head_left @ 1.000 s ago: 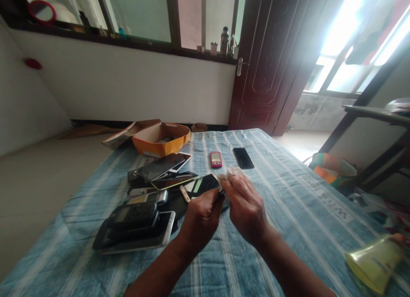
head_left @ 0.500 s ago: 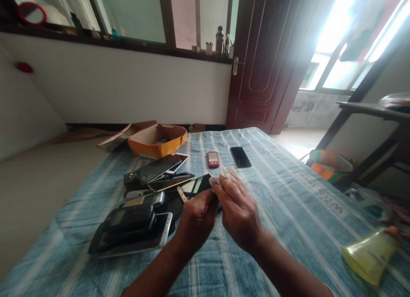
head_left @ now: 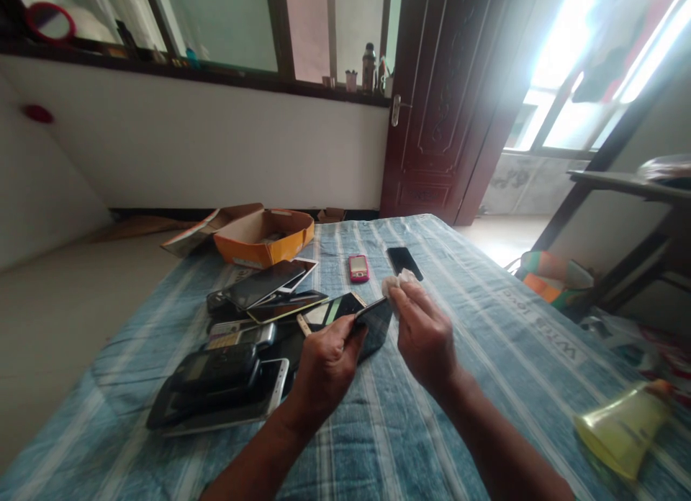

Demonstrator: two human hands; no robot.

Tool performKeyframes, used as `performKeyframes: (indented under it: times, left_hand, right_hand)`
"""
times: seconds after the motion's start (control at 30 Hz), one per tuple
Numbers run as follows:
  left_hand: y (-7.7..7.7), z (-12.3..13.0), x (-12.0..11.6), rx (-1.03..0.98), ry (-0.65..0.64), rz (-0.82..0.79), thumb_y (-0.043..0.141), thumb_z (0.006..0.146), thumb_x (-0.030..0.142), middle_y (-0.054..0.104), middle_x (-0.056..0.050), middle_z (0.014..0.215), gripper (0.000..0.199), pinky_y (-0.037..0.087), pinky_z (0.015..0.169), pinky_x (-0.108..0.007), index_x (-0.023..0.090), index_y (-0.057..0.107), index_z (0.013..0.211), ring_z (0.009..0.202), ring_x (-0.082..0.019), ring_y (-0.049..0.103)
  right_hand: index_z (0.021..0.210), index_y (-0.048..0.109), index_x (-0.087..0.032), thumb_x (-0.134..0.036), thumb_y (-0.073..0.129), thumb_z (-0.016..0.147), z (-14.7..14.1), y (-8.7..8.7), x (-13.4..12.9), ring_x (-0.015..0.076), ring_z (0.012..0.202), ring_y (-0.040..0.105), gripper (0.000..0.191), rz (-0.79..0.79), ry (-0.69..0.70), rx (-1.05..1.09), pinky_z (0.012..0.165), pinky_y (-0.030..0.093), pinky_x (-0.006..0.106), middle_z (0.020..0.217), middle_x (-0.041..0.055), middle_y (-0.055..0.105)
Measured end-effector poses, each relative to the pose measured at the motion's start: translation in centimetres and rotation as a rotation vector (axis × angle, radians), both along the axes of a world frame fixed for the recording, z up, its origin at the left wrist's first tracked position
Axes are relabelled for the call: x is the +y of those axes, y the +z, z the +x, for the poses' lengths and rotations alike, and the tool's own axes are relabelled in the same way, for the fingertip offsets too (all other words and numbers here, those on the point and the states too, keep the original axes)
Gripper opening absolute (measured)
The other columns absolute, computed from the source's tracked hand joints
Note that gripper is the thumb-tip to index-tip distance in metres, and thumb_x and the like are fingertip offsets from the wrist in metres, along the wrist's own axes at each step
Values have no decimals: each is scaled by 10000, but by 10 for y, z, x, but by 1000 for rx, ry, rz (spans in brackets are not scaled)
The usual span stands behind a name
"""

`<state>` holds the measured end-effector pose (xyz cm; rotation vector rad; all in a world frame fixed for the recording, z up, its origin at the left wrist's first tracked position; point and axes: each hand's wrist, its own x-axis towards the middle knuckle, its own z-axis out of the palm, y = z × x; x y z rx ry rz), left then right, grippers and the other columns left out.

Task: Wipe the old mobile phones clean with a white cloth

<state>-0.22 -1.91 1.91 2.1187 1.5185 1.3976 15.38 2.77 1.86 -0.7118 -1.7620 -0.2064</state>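
Observation:
My left hand is closed around the near end of a dark smartphone, tilted up on its edge above the bed. In my right hand a crumpled white tissue is pinched, up against the phone's far end. Left of my left hand lies a pile of old phones: a white-edged smartphone, a black bulky device on top of it, a silver keypad phone and several dark slabs. A pink phone and a black smartphone lie apart beyond my hands.
An open orange cardboard box stands at the far left of the striped blue bedspread. A yellow translucent container lies at the right. Behind are a dark red door and a ledge with a bottle.
My right hand with the tissue has moved right and slightly up, along the phone to its far end. More of the phone now shows between my hands. My left hand keeps its grip.

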Motion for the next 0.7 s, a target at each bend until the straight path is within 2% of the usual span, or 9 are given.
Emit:
performKeyframes:
  times: [0.1,0.2,0.43,0.53,0.7]
  left_hand:
    - [-1,0,0,7,-6,24,488,895,222,672,-16,677,185,468,590,-207,158,652,836,587,-127,615]
    - [-1,2,-1,4,-27,43,478,900,218,671,-17,683,189,474,597,-209,164,639,817,591,-127,612]
    - [1,6,-3,15,-11,54,485,896,202,719,-45,806,190,503,662,-220,164,669,929,655,-142,653]
    - [2,6,-3,16,-11,54,478,901,201,723,-50,822,200,503,659,-223,164,668,949,664,-146,658]
    - [1,5,-4,16,-16,68,456,912,206,669,-31,676,217,481,590,-213,153,647,822,586,-131,626]
  right_hand:
    - [1237,594,-131,-53,493,901,-10,2,-13,270,1179,571,360,75,56,-59,1037,463,488,1117,140,669]
    - [1256,579,-127,-52,483,903,-17,4,-22,273,1191,562,373,95,103,-115,1016,489,481,1137,138,665]
    - [1221,608,-163,-67,463,921,-5,3,-6,247,1144,596,347,38,57,-81,1009,500,451,1104,117,670]
    - [1227,600,-157,-57,467,916,-6,2,-8,247,1143,596,352,35,53,-66,1011,497,461,1114,125,665]
    - [1272,567,-140,-53,474,909,-18,3,-23,259,1185,566,385,78,125,-103,1034,479,476,1132,129,664]
